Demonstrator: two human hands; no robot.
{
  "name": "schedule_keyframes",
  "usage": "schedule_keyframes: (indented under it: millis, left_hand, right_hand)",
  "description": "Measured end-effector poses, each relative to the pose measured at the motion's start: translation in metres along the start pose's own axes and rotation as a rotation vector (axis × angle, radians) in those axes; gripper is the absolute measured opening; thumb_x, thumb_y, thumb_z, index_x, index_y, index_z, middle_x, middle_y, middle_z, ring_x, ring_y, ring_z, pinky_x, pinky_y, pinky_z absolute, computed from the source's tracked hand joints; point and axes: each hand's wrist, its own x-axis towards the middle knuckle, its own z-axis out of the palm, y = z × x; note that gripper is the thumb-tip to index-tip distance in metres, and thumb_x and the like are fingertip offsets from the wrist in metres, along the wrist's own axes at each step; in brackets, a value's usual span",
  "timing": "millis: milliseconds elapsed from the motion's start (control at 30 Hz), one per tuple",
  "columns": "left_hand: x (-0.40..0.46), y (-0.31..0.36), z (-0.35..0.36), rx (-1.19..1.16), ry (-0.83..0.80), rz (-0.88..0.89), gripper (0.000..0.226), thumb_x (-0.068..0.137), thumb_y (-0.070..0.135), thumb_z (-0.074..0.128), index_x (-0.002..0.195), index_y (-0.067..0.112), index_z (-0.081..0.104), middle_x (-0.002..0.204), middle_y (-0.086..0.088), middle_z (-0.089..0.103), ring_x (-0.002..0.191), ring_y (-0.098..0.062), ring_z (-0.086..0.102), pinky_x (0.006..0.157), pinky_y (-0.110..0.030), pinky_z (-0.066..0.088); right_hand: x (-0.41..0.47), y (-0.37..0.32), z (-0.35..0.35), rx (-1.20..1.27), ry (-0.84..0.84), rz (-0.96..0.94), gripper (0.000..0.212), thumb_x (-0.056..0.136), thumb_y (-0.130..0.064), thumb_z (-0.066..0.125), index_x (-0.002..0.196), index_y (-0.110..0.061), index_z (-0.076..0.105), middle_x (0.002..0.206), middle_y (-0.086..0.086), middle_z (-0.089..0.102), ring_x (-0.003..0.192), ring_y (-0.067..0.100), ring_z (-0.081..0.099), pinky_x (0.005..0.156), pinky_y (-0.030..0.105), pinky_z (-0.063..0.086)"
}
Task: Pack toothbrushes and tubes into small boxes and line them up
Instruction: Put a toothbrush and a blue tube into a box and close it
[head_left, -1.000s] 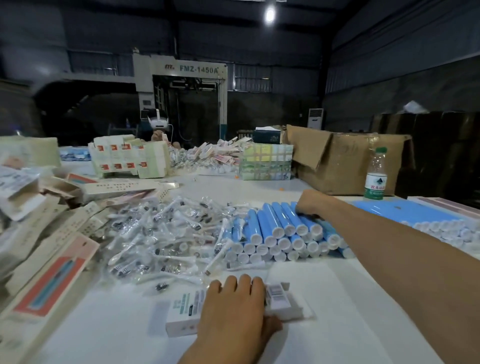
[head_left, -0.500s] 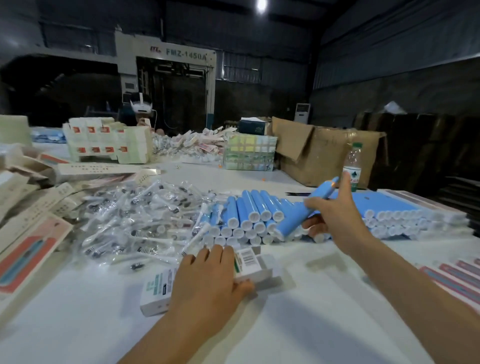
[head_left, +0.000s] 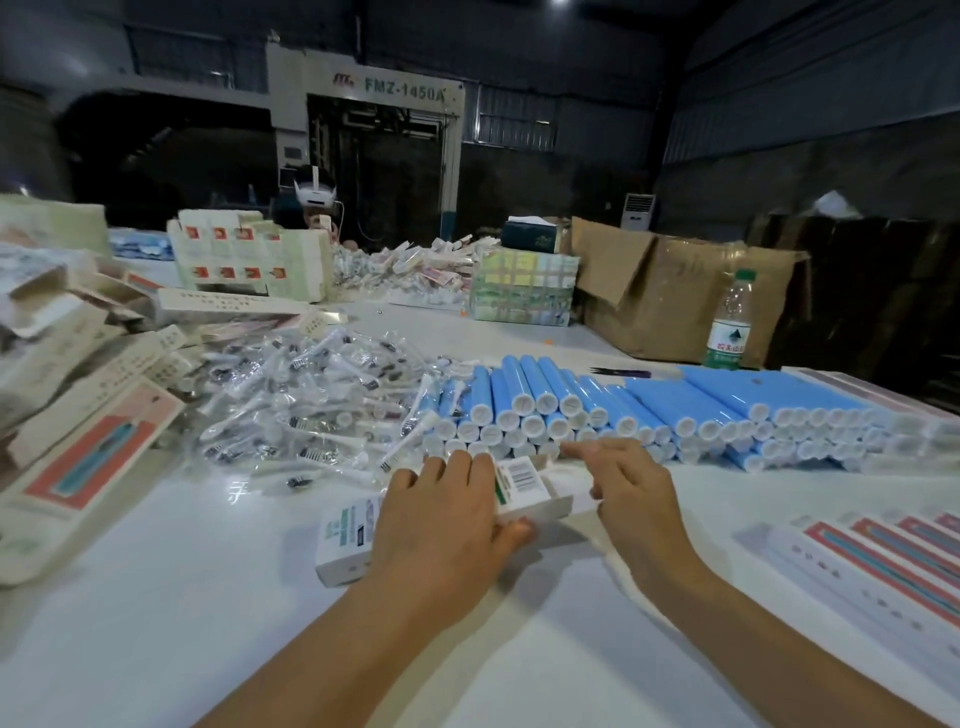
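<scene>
The small box lay flat on the white desk, just in front of the stack of blue tubes. The left hand rested over the box's middle, fingers laid across its top and thumb against its near edge, pinning it down. The right hand was at the box's open right end, fingers loosely curled at the flap; whether it held a tube or merely touched the flap could not be determined, as the hand itself blocked the opening.

To the left of the box lay a loose heap of bagged toothbrushes. To its right, near the desk edge, packed boxes lay in a row. Beyond the tubes stood a water bottle against a brown carton.

Assessment of handling: the box appeared to be thin card, light and easily crushed; it should be held by its long edges, not its open end. The tubes looked rigid, smooth and prone to rolling; grip at mid-length. The toothbrush bags seemed slippery and are best pinched through the film at the handle.
</scene>
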Motion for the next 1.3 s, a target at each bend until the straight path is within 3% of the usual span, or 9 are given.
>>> schedule_keyframes:
  millis: [133,300,467,633,767,867,1033,1167,1300]
  left_hand:
    - [-0.004,-0.003,0.001,-0.028,-0.048,0.026,0.053,0.089,0.065,0.035,0.123,0.023,0.038,0.12,0.004,0.046,0.108,-0.02,0.042,0.09,-0.037,0.028]
    - [-0.003,-0.002,0.004,-0.007,-0.106,0.07,0.053,0.09,0.056,0.042,0.122,0.014,0.043,0.12,-0.008,0.049,0.107,-0.029,0.042,0.086,-0.043,0.028]
    - [-0.004,-0.002,0.01,-0.043,-0.118,0.079,0.057,0.089,0.052,0.05,0.125,0.008,0.043,0.125,-0.015,0.047,0.112,-0.033,0.04,0.093,-0.046,0.026]
    - [0.005,-0.009,0.007,0.005,-0.2,0.092,0.062,0.092,0.053,0.044,0.132,0.006,0.044,0.13,-0.017,0.046,0.117,-0.034,0.036,0.096,-0.051,0.023]
    - [0.002,-0.014,0.01,-0.035,-0.159,0.081,0.056,0.09,0.05,0.048,0.128,0.008,0.045,0.127,-0.014,0.047,0.115,-0.033,0.038,0.095,-0.049,0.024]
    - [-0.002,-0.017,0.012,-0.057,-0.107,0.079,0.055,0.088,0.051,0.049,0.124,0.01,0.044,0.125,-0.012,0.047,0.113,-0.032,0.041,0.094,-0.046,0.026]
    - [-0.001,-0.021,0.008,-0.003,-0.067,0.074,0.053,0.086,0.063,0.04,0.116,0.019,0.042,0.116,-0.003,0.049,0.107,-0.027,0.044,0.084,-0.042,0.028]
    - [0.003,-0.022,0.003,-0.057,-0.003,0.015,0.048,0.085,0.065,0.036,0.116,0.028,0.039,0.114,0.007,0.047,0.105,-0.017,0.043,0.083,-0.035,0.026]
    - [0.003,-0.019,0.0,-0.062,0.07,-0.023,0.051,0.084,0.067,0.029,0.119,0.031,0.035,0.113,0.012,0.046,0.105,-0.014,0.042,0.081,-0.032,0.024]
  right_hand:
    - [0.015,-0.015,-0.009,-0.21,-0.004,-0.153,0.028,0.092,-0.011,0.056,0.077,-0.032,0.068,0.091,-0.004,0.065,0.071,0.003,0.055,0.07,0.023,0.041]
    - [0.048,-0.047,0.045,-0.664,-0.408,-0.505,0.013,0.09,-0.011,0.061,0.091,-0.017,0.073,0.081,-0.021,0.06,0.067,-0.01,0.052,0.064,0.006,0.037]
    - [0.067,-0.047,0.139,-1.215,-0.85,-0.842,0.028,0.095,-0.012,0.046,0.12,-0.017,0.059,0.119,0.0,0.056,0.103,0.019,0.054,0.075,0.029,0.04]
    - [0.067,-0.041,0.187,-1.622,-0.948,-1.025,0.024,0.089,0.001,0.045,0.106,-0.01,0.058,0.103,0.006,0.061,0.092,0.025,0.061,0.067,0.033,0.048]
    - [0.068,-0.042,0.182,-1.485,-0.936,-1.019,0.051,0.091,-0.004,0.043,0.139,-0.019,0.035,0.107,0.007,0.055,0.079,0.022,0.051,0.051,0.028,0.029]
    - [0.065,-0.054,0.159,-1.225,-0.902,-0.869,0.06,0.093,-0.01,0.043,0.147,-0.029,0.026,0.101,0.003,0.048,0.078,0.02,0.047,0.06,0.031,0.036]
    - [0.067,-0.072,0.077,-0.591,-0.434,-0.619,0.02,0.09,-0.011,0.058,0.105,-0.022,0.066,0.079,-0.012,0.052,0.064,0.0,0.05,0.062,0.011,0.037]
    - [0.053,-0.052,0.002,0.109,0.014,-0.142,0.016,0.087,0.003,0.058,0.083,-0.012,0.062,0.057,0.002,0.056,0.042,0.013,0.053,0.038,0.023,0.042]
    - [0.031,-0.021,-0.026,0.358,0.148,0.112,0.01,0.087,0.004,0.058,0.081,-0.003,0.06,0.056,0.008,0.058,0.045,0.016,0.06,0.041,0.024,0.049]
